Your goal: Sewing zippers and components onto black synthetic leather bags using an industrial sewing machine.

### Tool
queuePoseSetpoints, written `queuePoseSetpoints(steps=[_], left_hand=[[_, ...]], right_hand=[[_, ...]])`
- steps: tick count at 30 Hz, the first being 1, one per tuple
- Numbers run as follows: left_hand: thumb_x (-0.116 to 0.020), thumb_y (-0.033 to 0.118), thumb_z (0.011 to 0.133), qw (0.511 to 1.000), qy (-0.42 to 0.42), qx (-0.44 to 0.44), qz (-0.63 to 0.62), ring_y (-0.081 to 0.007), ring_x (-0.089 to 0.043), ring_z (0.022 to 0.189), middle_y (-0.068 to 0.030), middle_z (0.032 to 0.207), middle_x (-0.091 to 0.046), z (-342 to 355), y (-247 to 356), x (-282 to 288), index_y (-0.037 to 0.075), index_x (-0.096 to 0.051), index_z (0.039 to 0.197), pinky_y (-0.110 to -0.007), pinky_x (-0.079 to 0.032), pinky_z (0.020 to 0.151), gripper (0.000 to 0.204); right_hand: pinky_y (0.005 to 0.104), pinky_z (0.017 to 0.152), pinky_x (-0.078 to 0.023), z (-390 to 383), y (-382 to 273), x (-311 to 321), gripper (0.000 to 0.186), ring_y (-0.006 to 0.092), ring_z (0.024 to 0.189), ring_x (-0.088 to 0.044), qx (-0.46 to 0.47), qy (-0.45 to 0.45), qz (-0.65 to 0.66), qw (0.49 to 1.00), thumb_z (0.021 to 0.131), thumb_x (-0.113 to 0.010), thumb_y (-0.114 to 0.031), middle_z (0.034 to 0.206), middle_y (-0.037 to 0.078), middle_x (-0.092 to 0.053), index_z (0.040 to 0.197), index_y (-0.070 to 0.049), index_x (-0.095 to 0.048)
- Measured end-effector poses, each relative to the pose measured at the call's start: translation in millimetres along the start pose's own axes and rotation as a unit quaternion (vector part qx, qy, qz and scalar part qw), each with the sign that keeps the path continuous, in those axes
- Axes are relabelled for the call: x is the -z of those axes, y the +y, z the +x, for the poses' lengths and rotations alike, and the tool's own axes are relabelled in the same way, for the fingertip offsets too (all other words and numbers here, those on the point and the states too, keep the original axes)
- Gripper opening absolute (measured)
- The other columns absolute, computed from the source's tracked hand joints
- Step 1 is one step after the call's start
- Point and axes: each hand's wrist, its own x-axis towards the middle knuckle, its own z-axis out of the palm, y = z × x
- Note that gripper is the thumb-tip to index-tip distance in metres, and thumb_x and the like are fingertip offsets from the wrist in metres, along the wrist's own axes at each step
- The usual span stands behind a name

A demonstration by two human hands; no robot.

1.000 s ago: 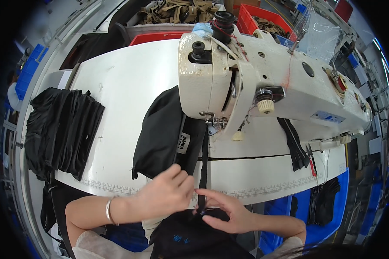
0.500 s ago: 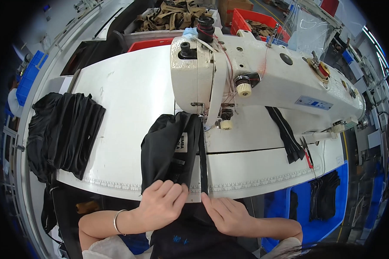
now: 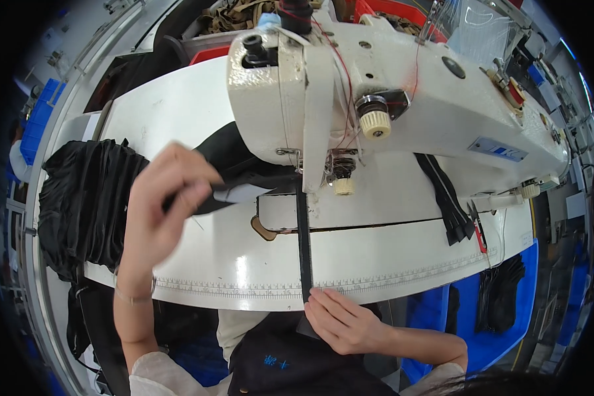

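Note:
My left hand point(image 3: 165, 201), blurred, is closed on a black fabric piece point(image 3: 234, 148) at the left of the sewing machine's needle area point(image 3: 300, 168), pulling it folded, with a white patch point(image 3: 241, 193) showing. My right hand point(image 3: 343, 320) pinches a narrow black zipper strip point(image 3: 304, 244) at the table's front edge; the strip runs straight up to the presser foot. A thick stack of black fabric pieces point(image 3: 79, 204) lies at the left of the table.
The white machine head point(image 3: 389, 119) spans the back right of the table point(image 3: 224, 277). More zipper strips point(image 3: 442, 198) and red-handled scissors point(image 3: 482, 237) lie right. A blue bin point(image 3: 515, 297) with black pieces sits below right. Red bins point(image 3: 376, 10) stand behind.
My left hand has swung up and leftward with the fabric, folding it away from the strip and uncovering the table. My right hand stays at the front edge on the strip.

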Motion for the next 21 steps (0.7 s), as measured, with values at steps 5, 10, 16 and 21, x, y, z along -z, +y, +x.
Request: queuePoseSetpoints(steps=[5,10,16,21], left_hand=[[-0.066,0.007,0.064,0.938,-0.107,-0.270,0.192,-0.0179,-0.059,0.081,-0.0063,0.086,-0.062,-79.3,57.3,-64.1,-0.002,-0.071,0.095,-0.026,-0.046,0.063,0.033],[-0.066,0.009,0.066,0.959,-0.103,-0.208,0.165,-0.0181,-0.059,0.081,-0.0087,0.092,-0.063,-115.8,43.2,-98.2,-0.002,-0.071,0.095,-0.025,-0.047,0.062,0.032],[-0.065,0.007,0.066,0.972,-0.096,-0.178,0.122,-0.0188,-0.059,0.080,-0.0089,0.093,-0.064,-112.4,43.4,-100.5,-0.003,-0.070,0.097,-0.026,-0.049,0.063,0.033],[-0.066,0.005,0.062,0.993,-0.081,-0.078,0.027,-0.0182,-0.057,0.074,-0.0108,0.097,-0.067,-90.5,48.2,-81.2,-0.003,-0.071,0.093,-0.025,-0.049,0.062,0.033]], right_hand=[[0.0400,0.097,-0.051,1.8,1.8,5.3,0.024,0.0312,0.107,-0.065,-0.012,-0.027,0.016,0.999,0.080,-0.062,-0.009,0.106,0.015,-0.065,0.098,0.004,-0.068],[0.0405,0.098,-0.051,1.3,4.2,5.1,0.023,0.0319,0.106,-0.065,-0.008,-0.023,0.016,1.000,0.081,-0.061,-0.009,0.106,0.015,-0.065,0.098,0.004,-0.068],[0.0429,0.099,-0.050,3.2,6.4,4.5,0.028,0.0327,0.106,-0.063,0.014,-0.030,-0.004,0.999,0.085,-0.056,-0.016,0.106,0.016,-0.063,0.099,0.006,-0.067],[0.0406,0.096,-0.052,4.7,9.5,8.2,0.023,0.0339,0.108,-0.063,0.035,-0.042,-0.004,0.998,0.079,-0.061,-0.010,0.105,0.015,-0.064,0.097,0.003,-0.067]])
